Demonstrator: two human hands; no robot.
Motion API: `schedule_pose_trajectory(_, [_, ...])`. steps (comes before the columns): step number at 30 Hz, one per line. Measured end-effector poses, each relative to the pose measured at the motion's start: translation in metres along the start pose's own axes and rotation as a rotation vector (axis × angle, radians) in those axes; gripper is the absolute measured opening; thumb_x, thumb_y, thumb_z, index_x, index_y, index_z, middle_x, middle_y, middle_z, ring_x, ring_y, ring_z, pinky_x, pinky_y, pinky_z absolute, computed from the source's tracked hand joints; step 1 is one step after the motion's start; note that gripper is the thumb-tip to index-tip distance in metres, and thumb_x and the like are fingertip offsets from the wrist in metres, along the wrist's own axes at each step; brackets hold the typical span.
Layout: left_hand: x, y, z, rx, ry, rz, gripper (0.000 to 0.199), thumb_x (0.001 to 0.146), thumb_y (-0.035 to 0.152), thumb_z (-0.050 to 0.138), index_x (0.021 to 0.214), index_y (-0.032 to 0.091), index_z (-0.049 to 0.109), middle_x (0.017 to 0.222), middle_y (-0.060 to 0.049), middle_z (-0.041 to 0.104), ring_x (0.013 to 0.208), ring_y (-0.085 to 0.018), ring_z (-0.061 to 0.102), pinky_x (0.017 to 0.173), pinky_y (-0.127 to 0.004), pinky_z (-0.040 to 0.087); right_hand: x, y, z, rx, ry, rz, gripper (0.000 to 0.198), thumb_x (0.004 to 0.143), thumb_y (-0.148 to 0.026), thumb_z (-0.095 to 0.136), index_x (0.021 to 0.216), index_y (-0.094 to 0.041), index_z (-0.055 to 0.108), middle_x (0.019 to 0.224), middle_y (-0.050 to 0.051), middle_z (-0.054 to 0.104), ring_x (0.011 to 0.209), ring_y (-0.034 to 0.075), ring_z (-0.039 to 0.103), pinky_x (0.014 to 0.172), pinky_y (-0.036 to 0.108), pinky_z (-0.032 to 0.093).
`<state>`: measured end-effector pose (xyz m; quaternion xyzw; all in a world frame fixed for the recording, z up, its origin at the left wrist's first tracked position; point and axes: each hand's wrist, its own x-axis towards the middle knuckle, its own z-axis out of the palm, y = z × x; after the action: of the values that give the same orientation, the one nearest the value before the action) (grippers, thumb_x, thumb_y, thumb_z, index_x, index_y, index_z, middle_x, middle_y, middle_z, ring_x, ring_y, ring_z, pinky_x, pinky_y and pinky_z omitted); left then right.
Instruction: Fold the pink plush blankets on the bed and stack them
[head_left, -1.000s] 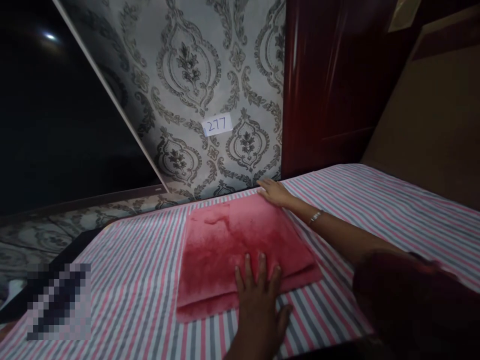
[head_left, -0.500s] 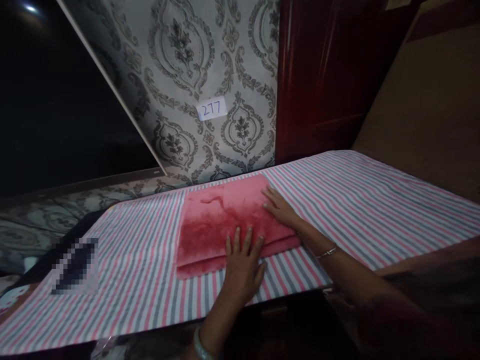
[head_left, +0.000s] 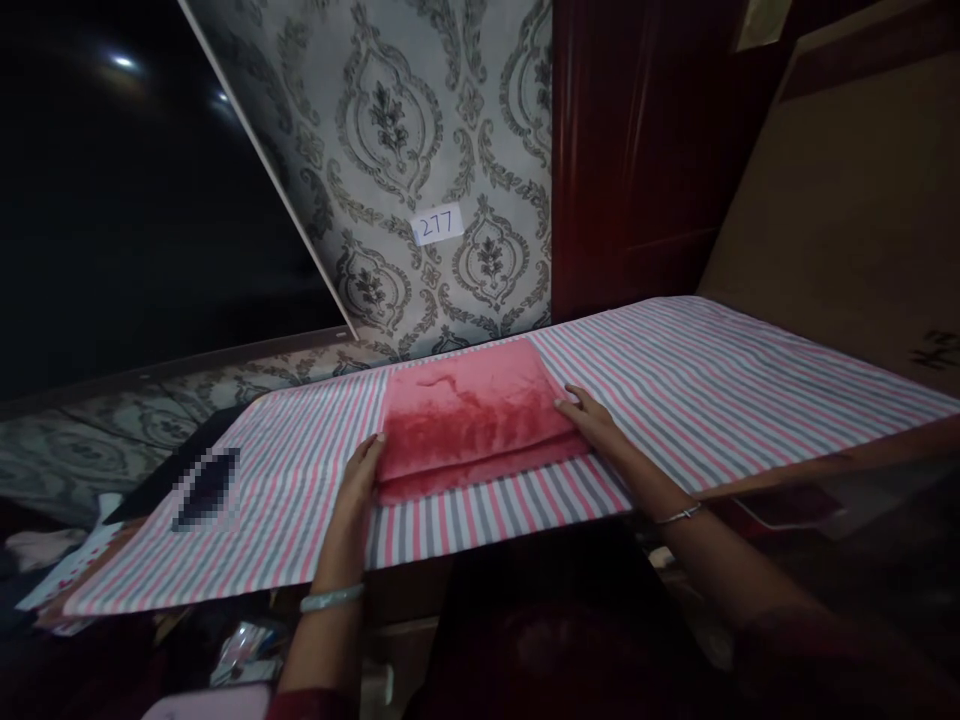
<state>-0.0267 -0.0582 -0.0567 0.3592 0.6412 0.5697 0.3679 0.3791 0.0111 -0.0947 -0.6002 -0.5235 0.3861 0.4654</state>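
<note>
A folded pink plush cloth (head_left: 472,410) lies on a pink, grey and white striped sheet (head_left: 712,390), its folded layers showing along the near edge. My left hand (head_left: 361,472) rests upright against the cloth's left side, fingers extended along it. At the opposite side, my right hand (head_left: 591,418) touches the right edge with its fingers stretched and apart. Neither hand lifts the cloth. The undersides of my fingers are partly hidden.
A dark screen (head_left: 150,200) stands at the left, beside patterned wallpaper with a paper marked 277 (head_left: 438,224). A dark red panel (head_left: 630,150) and a large cardboard sheet (head_left: 840,200) stand at the right. Blurred dark pixels (head_left: 208,490) cover something on the sheet.
My left hand has moved from the top of the cloth to its left side. My right hand has slid off the top to the right edge. The camera view has shifted slightly.
</note>
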Motion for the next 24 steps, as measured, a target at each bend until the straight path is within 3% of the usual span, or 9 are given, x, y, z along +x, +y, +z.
schedule_pose_trajectory(5, [-0.007, 0.013, 0.011, 0.057, -0.044, -0.095, 0.065, 0.080, 0.030, 0.081, 0.138, 0.013, 0.057, 0.113, -0.016, 0.074, 0.093, -0.025, 0.074, 0.078, -0.033, 0.060, -0.002, -0.011, 0.002, -0.019, -0.044, 0.021, 0.074, 0.079, -0.051, 0.068, 0.145, -0.020, 0.052, 0.119, 0.011, 0.069, 0.111, 0.029, 0.065, 0.099, 0.043, 0.050])
schedule_pose_trajectory(8, [-0.010, 0.011, 0.016, -0.059, -0.086, -0.077, 0.066, 0.080, 0.018, 0.080, 0.141, 0.013, 0.054, 0.101, -0.013, 0.076, 0.082, -0.021, 0.075, 0.076, -0.032, 0.061, -0.007, -0.010, 0.001, 0.062, -0.126, -0.007, 0.074, 0.082, -0.041, 0.063, 0.151, -0.022, 0.043, 0.107, 0.007, 0.071, 0.090, 0.023, 0.069, 0.081, 0.035, 0.057])
schedule_pose_trajectory(12, [-0.015, 0.006, 0.017, -0.158, -0.006, -0.047, 0.074, 0.078, 0.016, 0.082, 0.145, 0.017, 0.050, 0.094, -0.009, 0.076, 0.075, -0.019, 0.075, 0.075, -0.032, 0.061, -0.013, -0.005, -0.004, 0.174, -0.151, -0.013, 0.079, 0.081, -0.036, 0.065, 0.153, -0.021, 0.038, 0.084, 0.001, 0.067, 0.065, 0.017, 0.064, 0.065, 0.030, 0.056])
schedule_pose_trajectory(17, [-0.027, 0.003, 0.014, -0.186, -0.034, 0.022, 0.059, 0.086, 0.016, 0.073, 0.142, 0.012, 0.054, 0.097, -0.012, 0.077, 0.085, -0.021, 0.076, 0.084, -0.032, 0.060, -0.019, -0.002, -0.010, 0.217, -0.172, -0.030, 0.083, 0.085, -0.047, 0.065, 0.157, -0.019, 0.033, 0.106, 0.007, 0.071, 0.096, 0.022, 0.070, 0.090, 0.035, 0.056])
schedule_pose_trajectory(21, [-0.033, 0.002, 0.012, -0.209, -0.075, 0.070, 0.059, 0.090, 0.018, 0.066, 0.146, 0.012, 0.051, 0.106, -0.012, 0.077, 0.098, -0.022, 0.075, 0.095, -0.035, 0.057, -0.019, 0.003, -0.010, 0.145, -0.200, -0.115, 0.084, 0.083, -0.057, 0.064, 0.156, -0.027, 0.036, 0.140, 0.006, 0.061, 0.126, 0.027, 0.060, 0.108, 0.044, 0.048])
schedule_pose_trajectory(24, [-0.033, 0.001, 0.011, -0.240, -0.092, 0.085, 0.065, 0.087, 0.018, 0.067, 0.149, 0.015, 0.048, 0.115, -0.012, 0.076, 0.108, -0.023, 0.072, 0.102, -0.037, 0.054, -0.017, 0.008, -0.007, 0.088, -0.152, -0.199, 0.083, 0.083, -0.060, 0.062, 0.155, -0.025, 0.039, 0.151, 0.006, 0.052, 0.137, 0.028, 0.051, 0.117, 0.047, 0.037])
